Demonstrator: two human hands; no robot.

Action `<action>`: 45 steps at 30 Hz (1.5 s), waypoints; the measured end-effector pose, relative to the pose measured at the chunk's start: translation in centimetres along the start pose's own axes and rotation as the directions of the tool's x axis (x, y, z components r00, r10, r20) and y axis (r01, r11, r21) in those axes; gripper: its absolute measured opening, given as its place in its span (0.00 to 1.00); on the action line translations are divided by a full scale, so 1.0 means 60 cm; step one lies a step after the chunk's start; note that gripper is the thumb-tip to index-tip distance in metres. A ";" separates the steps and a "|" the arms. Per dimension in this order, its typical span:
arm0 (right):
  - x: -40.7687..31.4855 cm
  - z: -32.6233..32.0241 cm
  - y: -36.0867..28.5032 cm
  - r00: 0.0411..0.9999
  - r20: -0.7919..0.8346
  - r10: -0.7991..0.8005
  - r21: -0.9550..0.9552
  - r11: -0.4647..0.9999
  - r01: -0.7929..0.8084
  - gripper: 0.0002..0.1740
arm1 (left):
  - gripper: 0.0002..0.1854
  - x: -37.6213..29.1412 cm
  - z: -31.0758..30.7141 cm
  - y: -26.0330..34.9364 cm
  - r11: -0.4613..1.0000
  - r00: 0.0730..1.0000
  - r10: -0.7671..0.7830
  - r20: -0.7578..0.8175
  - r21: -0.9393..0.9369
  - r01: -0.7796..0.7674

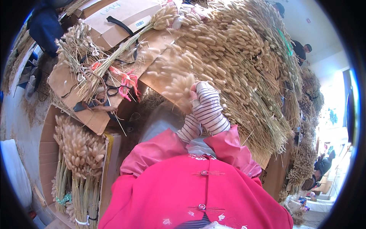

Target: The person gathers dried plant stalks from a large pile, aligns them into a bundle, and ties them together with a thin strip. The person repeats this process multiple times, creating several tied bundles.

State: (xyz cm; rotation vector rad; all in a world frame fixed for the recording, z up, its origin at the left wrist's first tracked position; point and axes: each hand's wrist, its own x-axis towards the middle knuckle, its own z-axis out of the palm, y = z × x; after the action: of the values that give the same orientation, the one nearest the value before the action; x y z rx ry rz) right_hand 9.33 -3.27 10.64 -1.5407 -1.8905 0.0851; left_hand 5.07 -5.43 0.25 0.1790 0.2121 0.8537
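Both my hands, in striped fingerless gloves, meet near the middle of the view around a small bunch of dried bunny-tail grass (180, 87), its fluffy heads fanned to the left. My right hand (206, 96) is closed on the bunch, with bare fingertips at its edge. Below and behind it, my left hand (191, 123) is mostly hidden; only its striped glove and wrist show, so its fingers cannot be made out. A large heap of loose bunny-tail grass (228, 63) lies beside my hands on cardboard, stems towards the lower right.
At the upper left, a tied bunch of grass (114, 54) lies across cardboard beside pink ribbon strips (128, 83) and dark cords. A closed cardboard box (120, 20) is behind. An open carton (48, 148) at the lower left holds upright tied bunches. Other people (300, 51) are at the far right.
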 end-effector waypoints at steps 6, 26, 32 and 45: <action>0.002 0.016 0.006 0.996 -0.075 0.046 -0.053 0.997 -0.050 0.05 | 0.19 0.000 -0.002 -0.003 1.000 1.000 0.007 -0.017 0.014 -0.007; -0.073 -0.065 0.106 0.939 -0.163 0.304 -0.284 0.897 -0.340 0.09 | 0.17 0.000 -0.016 0.060 1.000 0.998 -0.019 -0.062 0.002 0.019; -0.120 -0.076 0.151 0.945 0.050 0.324 -0.101 0.943 -0.318 0.05 | 0.16 -0.003 -0.006 0.061 0.967 0.989 0.048 -0.138 0.253 -0.011; -0.070 -0.059 0.028 0.987 0.130 0.096 0.122 0.986 -0.112 0.33 | 0.09 0.005 0.009 0.016 0.956 0.975 0.185 -0.119 0.251 -0.151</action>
State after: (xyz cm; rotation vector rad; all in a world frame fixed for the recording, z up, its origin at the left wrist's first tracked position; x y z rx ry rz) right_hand 12.88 -7.77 10.63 -1.5766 -1.8591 0.3505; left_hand 4.73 -4.61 0.97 0.3680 0.4394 1.0107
